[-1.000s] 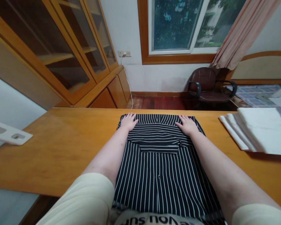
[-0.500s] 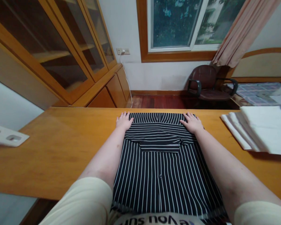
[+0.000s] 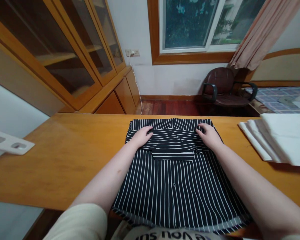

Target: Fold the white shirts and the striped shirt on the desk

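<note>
A black shirt with white stripes lies spread on the wooden table, buttons down its middle and its lower hem towards me. Its far part is folded over, with the stripes running crosswise there and a flat band across the centre. My left hand rests on the left of that folded part, fingers loosely stretched. On the right of the same part is my right hand, thumb and fingers apart. Both hands are open and grip nothing that I can see.
White folded cloths are stacked on the right of the wooden table. A white slotted plastic piece juts in at the left edge. Beyond stand a glass-door cabinet and a brown armchair.
Both hands have drawn in from the shirt's far corners, towards its middle and slightly nearer me. More of the shirt's lower hem shows, spread wider at the near edge.
</note>
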`<move>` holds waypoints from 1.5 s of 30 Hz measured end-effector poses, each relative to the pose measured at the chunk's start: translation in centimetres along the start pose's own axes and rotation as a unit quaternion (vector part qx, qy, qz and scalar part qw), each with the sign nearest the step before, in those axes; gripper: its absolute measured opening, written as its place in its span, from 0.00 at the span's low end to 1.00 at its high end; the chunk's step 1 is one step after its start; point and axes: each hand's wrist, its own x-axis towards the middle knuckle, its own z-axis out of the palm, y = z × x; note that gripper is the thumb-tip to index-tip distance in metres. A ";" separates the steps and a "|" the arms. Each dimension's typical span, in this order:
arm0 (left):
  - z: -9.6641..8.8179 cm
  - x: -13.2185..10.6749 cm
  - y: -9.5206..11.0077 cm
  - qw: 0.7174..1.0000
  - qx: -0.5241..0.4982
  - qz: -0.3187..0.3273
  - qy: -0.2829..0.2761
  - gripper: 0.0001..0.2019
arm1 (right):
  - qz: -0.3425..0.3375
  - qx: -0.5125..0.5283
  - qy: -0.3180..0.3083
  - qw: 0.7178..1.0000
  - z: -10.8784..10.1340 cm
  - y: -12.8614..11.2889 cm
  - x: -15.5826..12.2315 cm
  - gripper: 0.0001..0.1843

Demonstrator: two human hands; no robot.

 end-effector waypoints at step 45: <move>2.4 -6.8 4.7 0.991 -0.005 0.041 -0.126 0.34 | -0.123 0.004 -0.234 0.964 1.4 -5.1 -9.5 0.38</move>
